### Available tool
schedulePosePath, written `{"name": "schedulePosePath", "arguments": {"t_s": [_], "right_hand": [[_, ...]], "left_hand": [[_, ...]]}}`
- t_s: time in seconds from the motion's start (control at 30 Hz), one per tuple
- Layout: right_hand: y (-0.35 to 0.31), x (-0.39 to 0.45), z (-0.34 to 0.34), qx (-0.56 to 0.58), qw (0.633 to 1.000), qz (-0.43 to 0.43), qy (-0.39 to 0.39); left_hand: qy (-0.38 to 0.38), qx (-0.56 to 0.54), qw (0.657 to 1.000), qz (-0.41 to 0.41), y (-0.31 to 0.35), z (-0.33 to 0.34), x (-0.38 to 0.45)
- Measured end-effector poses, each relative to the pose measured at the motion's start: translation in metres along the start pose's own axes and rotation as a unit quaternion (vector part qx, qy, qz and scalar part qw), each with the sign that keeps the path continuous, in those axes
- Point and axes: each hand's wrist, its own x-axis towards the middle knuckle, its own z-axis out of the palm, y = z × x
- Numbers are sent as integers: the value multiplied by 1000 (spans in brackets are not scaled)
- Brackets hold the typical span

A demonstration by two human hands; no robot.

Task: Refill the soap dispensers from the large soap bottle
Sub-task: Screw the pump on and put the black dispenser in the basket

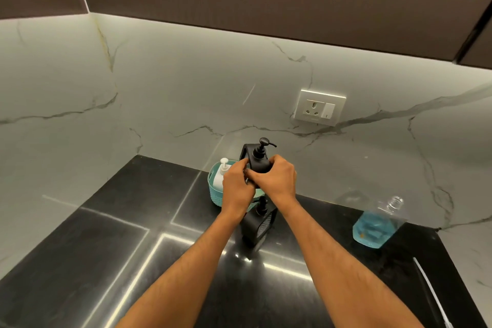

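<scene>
Basket [216,196] behind gripped dispenser [259,161]

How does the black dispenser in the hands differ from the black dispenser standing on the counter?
The held black dispenser is lifted above the teal basket, gripped by the left hand and the right hand; the standing black dispenser rests on the dark counter, untouched. The held one's pump shows fully; the standing one's is partly hidden by the arms. Both are black with pump tops.
</scene>
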Motion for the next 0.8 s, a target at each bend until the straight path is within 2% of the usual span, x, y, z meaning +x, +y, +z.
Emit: {"name": "schedulePosePath", "arguments": {"t_s": [0.37, 0.6, 0.8], "right_hand": [[22, 58, 37, -34, 990, 35, -134], [40, 84, 55, -50, 962, 123, -240], [41, 84, 70, -47, 944, 176, -274]], "left_hand": [[-10, 35, 997, -71, -49, 11, 42], [-36, 75, 989, -124, -79, 18, 42], [-37, 149, 978, -143, -86, 15, 37]]}}
